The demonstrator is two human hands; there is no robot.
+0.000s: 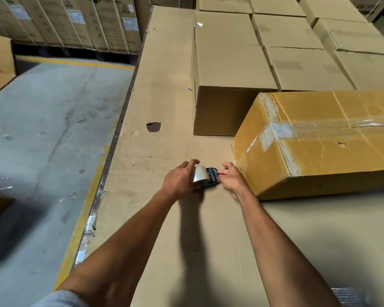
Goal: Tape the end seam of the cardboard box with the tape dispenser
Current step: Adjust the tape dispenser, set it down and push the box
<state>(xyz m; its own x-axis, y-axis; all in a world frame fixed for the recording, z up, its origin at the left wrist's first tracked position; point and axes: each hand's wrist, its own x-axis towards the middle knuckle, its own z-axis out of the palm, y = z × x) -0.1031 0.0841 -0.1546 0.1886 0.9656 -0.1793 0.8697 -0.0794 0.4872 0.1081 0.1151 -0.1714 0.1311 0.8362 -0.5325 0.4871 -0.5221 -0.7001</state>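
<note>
A long yellow-brown cardboard box [333, 138] lies on its side at the right, its taped end face turned toward me. Clear tape runs along its top seam and over the end edge. Just left of that end, a tape dispenser [205, 176] with a grey-white roll and a dark blue head rests low over the cardboard-covered work surface [164, 103]. My left hand [180, 178] wraps the roll. My right hand [232, 177] pinches at the blue head, where the tape end is too small to make out.
Several plain brown cartons [228, 63] are stacked behind and to the right. The surface has a dark hole [153, 126] and a metal left edge [111, 156]. Grey concrete floor [42, 129] with yellow lines lies to the left, with palletised boxes [75, 21] behind.
</note>
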